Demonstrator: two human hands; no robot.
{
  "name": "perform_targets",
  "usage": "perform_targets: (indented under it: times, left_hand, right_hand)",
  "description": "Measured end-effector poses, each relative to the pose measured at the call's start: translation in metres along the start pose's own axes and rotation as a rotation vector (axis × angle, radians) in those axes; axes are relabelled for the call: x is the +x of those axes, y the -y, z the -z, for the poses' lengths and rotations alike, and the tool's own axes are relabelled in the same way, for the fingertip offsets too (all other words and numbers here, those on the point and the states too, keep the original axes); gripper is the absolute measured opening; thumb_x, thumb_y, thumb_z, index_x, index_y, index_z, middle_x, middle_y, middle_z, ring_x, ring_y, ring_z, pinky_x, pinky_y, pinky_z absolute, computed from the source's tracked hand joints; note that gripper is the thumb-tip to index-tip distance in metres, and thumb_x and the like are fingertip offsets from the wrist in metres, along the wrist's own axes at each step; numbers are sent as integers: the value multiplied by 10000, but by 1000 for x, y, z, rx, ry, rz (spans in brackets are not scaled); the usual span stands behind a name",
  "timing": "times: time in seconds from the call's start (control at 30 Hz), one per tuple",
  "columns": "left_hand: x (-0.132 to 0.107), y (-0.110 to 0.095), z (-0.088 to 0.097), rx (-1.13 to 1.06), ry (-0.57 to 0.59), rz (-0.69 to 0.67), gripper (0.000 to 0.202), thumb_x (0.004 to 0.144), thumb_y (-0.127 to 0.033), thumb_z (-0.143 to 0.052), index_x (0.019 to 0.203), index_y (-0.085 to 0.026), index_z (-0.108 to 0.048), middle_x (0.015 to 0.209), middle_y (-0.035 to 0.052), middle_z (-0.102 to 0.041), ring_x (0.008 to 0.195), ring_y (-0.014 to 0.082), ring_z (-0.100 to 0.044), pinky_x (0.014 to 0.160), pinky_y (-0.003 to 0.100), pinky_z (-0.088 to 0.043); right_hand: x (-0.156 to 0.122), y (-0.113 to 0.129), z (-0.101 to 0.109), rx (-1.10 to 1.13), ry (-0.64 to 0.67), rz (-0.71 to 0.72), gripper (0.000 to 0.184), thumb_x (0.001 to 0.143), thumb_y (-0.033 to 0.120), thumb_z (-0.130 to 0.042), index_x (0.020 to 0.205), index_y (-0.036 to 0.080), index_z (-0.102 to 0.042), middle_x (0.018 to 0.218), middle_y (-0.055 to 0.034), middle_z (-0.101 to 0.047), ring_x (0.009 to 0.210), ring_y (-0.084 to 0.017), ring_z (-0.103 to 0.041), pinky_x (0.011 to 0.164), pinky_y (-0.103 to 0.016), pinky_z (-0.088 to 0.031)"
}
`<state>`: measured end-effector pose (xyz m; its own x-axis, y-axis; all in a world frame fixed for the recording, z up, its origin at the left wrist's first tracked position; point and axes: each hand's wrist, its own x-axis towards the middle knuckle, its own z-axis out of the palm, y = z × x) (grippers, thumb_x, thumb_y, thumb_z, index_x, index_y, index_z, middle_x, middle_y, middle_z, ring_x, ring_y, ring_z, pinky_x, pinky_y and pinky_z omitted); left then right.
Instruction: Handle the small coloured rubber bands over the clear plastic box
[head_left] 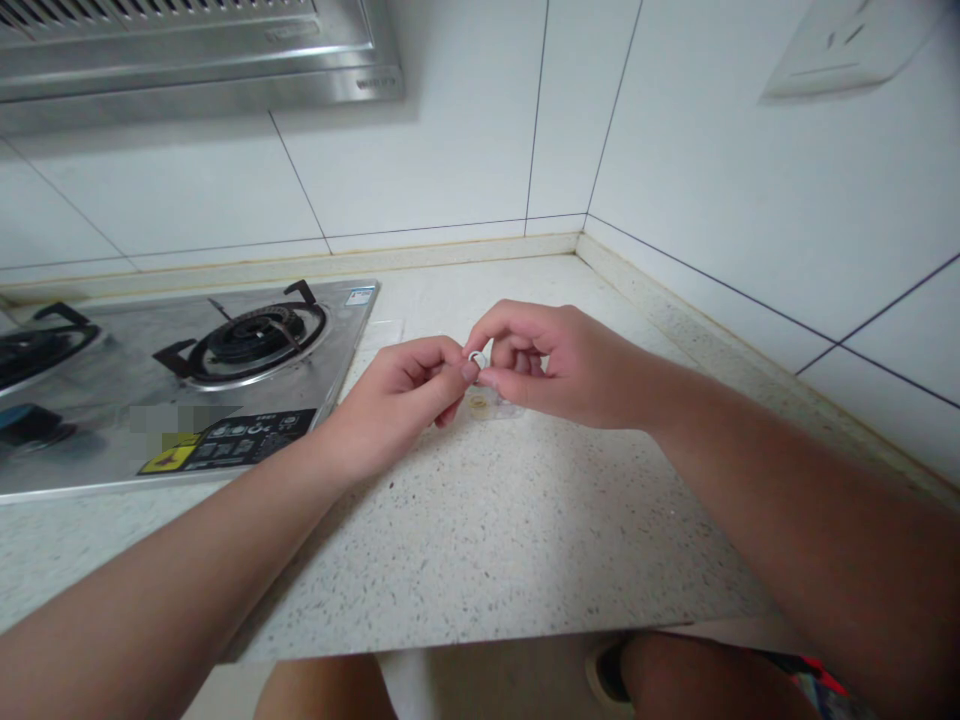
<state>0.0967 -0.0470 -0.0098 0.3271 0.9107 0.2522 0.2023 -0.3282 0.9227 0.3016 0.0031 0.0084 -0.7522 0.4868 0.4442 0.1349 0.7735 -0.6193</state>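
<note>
Over the counter (480,540), curled hands (409,390) (566,345) pinch a white ring (478,354), apparently.

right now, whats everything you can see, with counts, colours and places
Counter: one, pale speckled, centre
Loop: one, white, centre
Pack: one, clear, on counter, centre
Round piece: one, yellow, at pack
Stove: one, silver, left
Flat piece: one, pale, beside stove
Burners: two, black, on stove
Knob: one, dark, stove front left
Label: one, black-yellow, stove front
Sticker: one, white-blue, stove's far corner
Hood: one, silver, upper left
Tiles: many, white, walls
Socket: one, white, upper right
Floor: one, pale, bottom
Dark shape: one, black, below counter
Cloth: one, partly red, bottom right
Left hand: one, bare, pinching loop
Right hand: one, bare, fingertips at loop
Arms: two, bare, lower left and right
Legs: two, bare, bottom
</note>
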Motion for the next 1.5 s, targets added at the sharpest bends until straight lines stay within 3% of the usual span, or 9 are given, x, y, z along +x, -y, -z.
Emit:
perform_targets:
  times: [1.5]
  left_hand:
    - [-2, 0, 1, 19, 4, -5, 247, 955, -312, -575, 758, -163, -596, 572, -47, -508, 523, 75, -426, 504, 216, -329]
  right_hand:
    - [0, 3, 0, -99, 8, 25, 180, 919, 271, -580, 1073, 179, -584, 621, 74, -560, 524, -60, -471, 543, -197, -348]
